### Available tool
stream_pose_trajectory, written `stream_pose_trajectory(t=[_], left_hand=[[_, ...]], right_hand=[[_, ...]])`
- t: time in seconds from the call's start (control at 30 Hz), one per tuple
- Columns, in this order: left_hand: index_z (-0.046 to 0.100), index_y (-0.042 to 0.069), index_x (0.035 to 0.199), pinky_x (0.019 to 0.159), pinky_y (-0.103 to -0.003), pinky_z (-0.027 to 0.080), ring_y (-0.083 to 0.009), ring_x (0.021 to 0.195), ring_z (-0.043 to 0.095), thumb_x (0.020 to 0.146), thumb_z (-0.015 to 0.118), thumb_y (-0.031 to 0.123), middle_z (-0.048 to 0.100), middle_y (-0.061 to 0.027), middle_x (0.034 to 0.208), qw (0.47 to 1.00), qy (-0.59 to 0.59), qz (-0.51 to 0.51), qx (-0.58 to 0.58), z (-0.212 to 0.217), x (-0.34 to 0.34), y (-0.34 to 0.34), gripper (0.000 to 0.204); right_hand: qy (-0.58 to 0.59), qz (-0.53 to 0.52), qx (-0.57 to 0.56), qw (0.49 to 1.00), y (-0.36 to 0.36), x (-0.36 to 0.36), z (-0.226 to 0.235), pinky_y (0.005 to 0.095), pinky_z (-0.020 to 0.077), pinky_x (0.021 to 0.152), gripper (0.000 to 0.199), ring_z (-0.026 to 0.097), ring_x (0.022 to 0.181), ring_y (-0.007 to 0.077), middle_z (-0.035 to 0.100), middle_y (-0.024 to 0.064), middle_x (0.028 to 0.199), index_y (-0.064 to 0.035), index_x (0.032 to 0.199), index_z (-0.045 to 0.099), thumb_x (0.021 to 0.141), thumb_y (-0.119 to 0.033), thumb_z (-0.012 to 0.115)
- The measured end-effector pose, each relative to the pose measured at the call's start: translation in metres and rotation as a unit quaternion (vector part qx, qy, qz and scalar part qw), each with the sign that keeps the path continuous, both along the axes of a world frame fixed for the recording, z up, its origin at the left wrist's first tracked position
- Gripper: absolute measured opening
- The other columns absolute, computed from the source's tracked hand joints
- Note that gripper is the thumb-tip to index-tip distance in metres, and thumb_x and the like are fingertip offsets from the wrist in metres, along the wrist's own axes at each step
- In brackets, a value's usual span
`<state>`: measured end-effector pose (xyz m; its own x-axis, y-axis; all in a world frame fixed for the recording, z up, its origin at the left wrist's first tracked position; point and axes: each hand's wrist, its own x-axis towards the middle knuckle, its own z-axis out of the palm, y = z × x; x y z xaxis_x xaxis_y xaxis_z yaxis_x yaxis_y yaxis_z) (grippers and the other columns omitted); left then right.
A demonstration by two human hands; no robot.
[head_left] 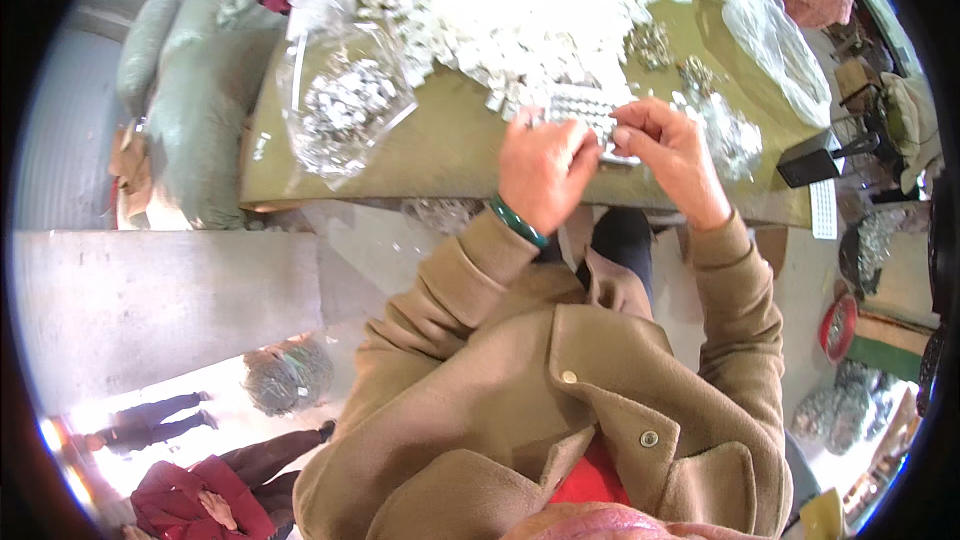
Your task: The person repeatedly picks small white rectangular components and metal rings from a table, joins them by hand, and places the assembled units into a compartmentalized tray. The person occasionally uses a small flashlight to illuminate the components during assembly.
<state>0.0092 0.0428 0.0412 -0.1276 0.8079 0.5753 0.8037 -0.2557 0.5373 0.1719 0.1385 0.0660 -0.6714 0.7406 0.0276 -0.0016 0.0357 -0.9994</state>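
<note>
At the near edge of the olive-green table [450, 145], a small white tray [582, 100] with rows of small raised or inset pieces lies between my hands. My left hand [545, 172], with a dark green bangle at its wrist, is closed at the tray's left side and grips it. My right hand [678, 152] is at the tray's right side, thumb and forefinger pinched together. Whatever sits in that pinch is too small to name. Beyond the tray spreads a big heap of small white pieces [520, 20].
A clear bag of small white and metal pieces [345, 105] lies on the left. Small metal parts [648, 45] and clear plastic [770, 40] are on the right, with a black box [808, 160] at the corner. Full sacks [205, 110] stand left; people are behind.
</note>
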Motion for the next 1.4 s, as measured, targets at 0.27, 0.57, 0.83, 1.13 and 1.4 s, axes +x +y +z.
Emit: stream_pose_trajectory(t=[0.27,0.57,0.83,1.13,1.4], left_hand=[[0.059,0.001,0.094,0.048,-0.022,0.041,-0.0061,0.055,0.054,0.091,0.06,0.002,0.059,-0.0002,0.067,0.887,-0.454,0.015,-0.087,-0.01,0.025,-0.027,0.003],[0.061,0.002,0.096,0.053,-0.021,0.044,-0.0053,0.059,0.054,0.092,0.061,0.003,0.061,-0.0003,0.076,0.812,-0.57,-0.065,-0.108,-0.03,0.035,-0.03,0.005],[0.062,0.003,0.09,0.065,-0.02,0.045,-0.003,0.075,0.055,0.091,0.061,0.002,0.062,0.0029,0.083,0.848,-0.505,-0.046,-0.151,-0.031,0.021,-0.028,0.001],[0.068,0.002,0.104,0.073,-0.02,0.047,-0.0039,0.081,0.057,0.091,0.064,0.005,0.066,0.0013,0.088,0.863,-0.479,-0.014,-0.162,-0.039,-0.016,-0.035,0.015],[0.069,0.002,0.087,0.067,-0.031,0.05,-0.0167,0.07,0.063,0.081,0.072,0.02,0.069,-0.0071,0.078,0.937,-0.084,0.246,-0.233,-0.068,-0.092,0.03,0.019]], right_hand=[[0.192,-0.115,-0.108,0.969,-0.043,-0.017,-0.025,0.0199,0.0449,0.065,0.014,0.056,0.072,0.0053,0.063,0.0006,0.087,-0.0011,0.103,0.062,0.093,-0.011,0.063],[0.16,-0.071,-0.224,0.959,-0.054,-0.005,-0.048,0.0184,0.0427,0.059,0.006,0.052,0.065,0.0039,0.059,-0.0036,0.08,-0.0048,0.095,0.061,0.09,-0.004,0.065],[0.107,-0.055,-0.243,0.962,-0.053,-0.004,-0.048,0.0208,0.0468,0.059,0.01,0.054,0.067,0.0046,0.057,-0.003,0.081,-0.0054,0.101,0.058,0.092,-0.004,0.062],[0.181,-0.089,-0.294,0.934,-0.047,-0.004,-0.052,0.0218,0.0546,0.062,0.006,0.062,0.073,0.0076,0.06,0.0008,0.088,-0.0068,0.102,0.055,0.096,-0.008,0.058],[0.188,-0.078,-0.227,0.952,-0.051,-0.012,-0.055,0.02,0.039,0.05,0.008,0.048,0.055,0.0045,0.053,-0.0034,0.071,-0.0064,0.091,0.055,0.093,-0.009,0.063]])
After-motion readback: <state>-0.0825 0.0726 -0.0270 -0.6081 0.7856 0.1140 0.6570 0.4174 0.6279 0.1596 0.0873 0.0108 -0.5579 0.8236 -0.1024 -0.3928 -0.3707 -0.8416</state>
